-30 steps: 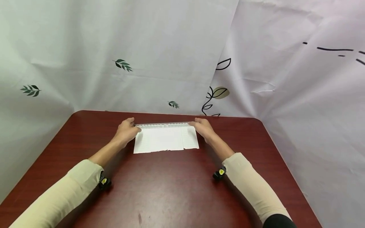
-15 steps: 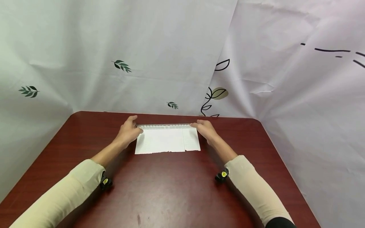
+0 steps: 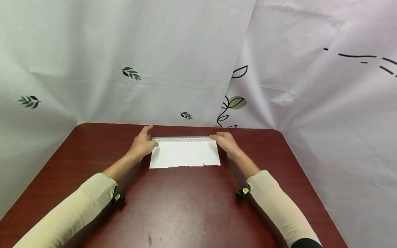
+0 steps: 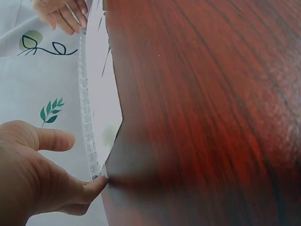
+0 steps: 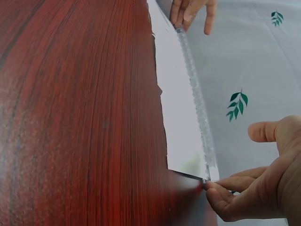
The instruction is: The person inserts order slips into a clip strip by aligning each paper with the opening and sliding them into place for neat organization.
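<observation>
White sheets of paper (image 3: 184,154), side by side with uneven near edges, hang from or lie under a clear plastic binding strip (image 3: 183,139). A row of small ring-like bumps runs along the strip (image 5: 195,89). The left hand (image 3: 142,144) pinches its left end, thumb on the near side and one finger (image 4: 56,140) stretched out free. At the other end, the right hand (image 3: 225,142) grips the strip between thumb and fingertips, with one finger (image 5: 263,132) held away from it. Whether the sheets are fastened to the strip I cannot tell.
A dark red wooden table (image 3: 186,206) extends beneath the hands. White fabric with leaf prints (image 3: 155,51) rises close behind its far edge. A small black camera (image 3: 118,199) sits at the left wrist, another camera (image 3: 243,192) at the right.
Both hands and the strip with its sheets have shifted slightly to the right and a little nearer. The grip at both ends looks the same. The head view has turned slightly.
</observation>
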